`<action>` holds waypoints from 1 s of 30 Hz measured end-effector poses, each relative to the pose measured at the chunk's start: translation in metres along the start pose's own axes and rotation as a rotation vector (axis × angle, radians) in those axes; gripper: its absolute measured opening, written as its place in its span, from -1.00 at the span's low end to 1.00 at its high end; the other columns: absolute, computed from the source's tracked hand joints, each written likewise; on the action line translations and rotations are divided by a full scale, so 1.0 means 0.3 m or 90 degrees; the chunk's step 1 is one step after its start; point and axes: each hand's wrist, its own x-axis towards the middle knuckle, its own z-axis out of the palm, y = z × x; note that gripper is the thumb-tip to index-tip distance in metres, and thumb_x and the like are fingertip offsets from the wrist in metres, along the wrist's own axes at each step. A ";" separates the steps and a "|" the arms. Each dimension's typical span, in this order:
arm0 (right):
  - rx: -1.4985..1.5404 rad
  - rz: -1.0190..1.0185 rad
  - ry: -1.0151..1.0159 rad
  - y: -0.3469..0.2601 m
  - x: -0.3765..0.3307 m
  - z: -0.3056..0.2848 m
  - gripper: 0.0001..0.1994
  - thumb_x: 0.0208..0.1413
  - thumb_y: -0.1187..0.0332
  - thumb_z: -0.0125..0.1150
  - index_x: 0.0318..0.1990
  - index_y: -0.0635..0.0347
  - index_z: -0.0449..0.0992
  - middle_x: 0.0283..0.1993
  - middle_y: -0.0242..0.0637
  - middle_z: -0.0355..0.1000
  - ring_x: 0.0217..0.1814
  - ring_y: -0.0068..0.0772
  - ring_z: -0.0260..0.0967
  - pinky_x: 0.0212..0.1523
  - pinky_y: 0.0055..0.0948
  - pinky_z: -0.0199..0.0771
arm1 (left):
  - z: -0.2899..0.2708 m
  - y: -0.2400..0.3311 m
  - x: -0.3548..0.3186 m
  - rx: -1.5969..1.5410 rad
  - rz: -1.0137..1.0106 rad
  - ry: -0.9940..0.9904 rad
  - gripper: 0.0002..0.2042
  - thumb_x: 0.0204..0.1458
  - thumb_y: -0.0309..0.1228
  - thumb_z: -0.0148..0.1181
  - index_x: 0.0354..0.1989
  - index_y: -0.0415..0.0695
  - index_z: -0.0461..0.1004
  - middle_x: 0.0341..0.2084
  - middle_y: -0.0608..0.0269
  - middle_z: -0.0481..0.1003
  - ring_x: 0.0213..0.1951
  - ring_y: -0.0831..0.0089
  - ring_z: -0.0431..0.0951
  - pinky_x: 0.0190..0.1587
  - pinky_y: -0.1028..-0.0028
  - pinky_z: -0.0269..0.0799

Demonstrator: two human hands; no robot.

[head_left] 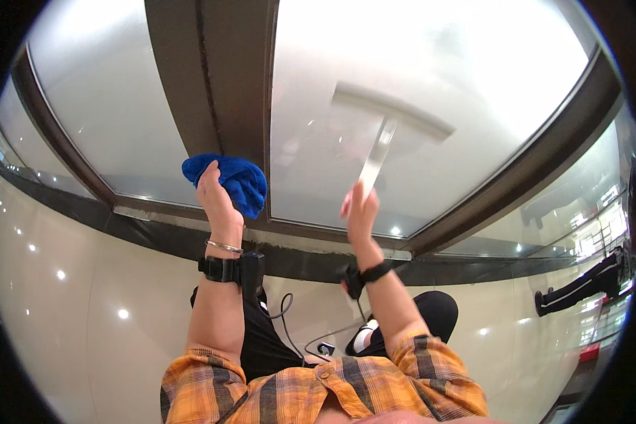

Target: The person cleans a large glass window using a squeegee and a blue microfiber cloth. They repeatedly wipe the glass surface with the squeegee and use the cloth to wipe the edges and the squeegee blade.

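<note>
My left hand (218,201) is closed around a bunched blue cloth (242,182), held up by the brown frame post between two panes. In my right hand (362,212) is the handle of a white squeegee (392,111). Its wide blade lies tilted across the frosted glass pane (311,177), the right end lower than the left. The blade is slightly smeared by motion, and I cannot tell whether its whole edge touches the glass. My right fingers wrap the lower end of the handle and partly hide it.
The brown frame post (237,85) parts this pane from another frosted pane (106,92) on the left. A dark sill (297,261) runs along the bottom above shiny beige floor tiles (71,325). Black cables (290,321) hang between my wrists. Another person's dark-trousered legs (586,283) show at far right.
</note>
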 end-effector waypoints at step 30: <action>-0.071 0.004 0.086 0.094 -0.043 -0.202 -0.55 0.29 -0.02 -0.07 -0.51 0.15 0.26 -0.79 -0.47 0.13 -0.83 -0.59 0.13 -0.82 -0.54 0.07 | 0.011 -0.029 0.026 -0.029 -0.038 -0.027 -0.68 0.12 -0.33 0.02 -0.04 -0.27 0.47 -0.07 0.19 0.45 -0.05 0.40 0.41 0.06 0.44 0.31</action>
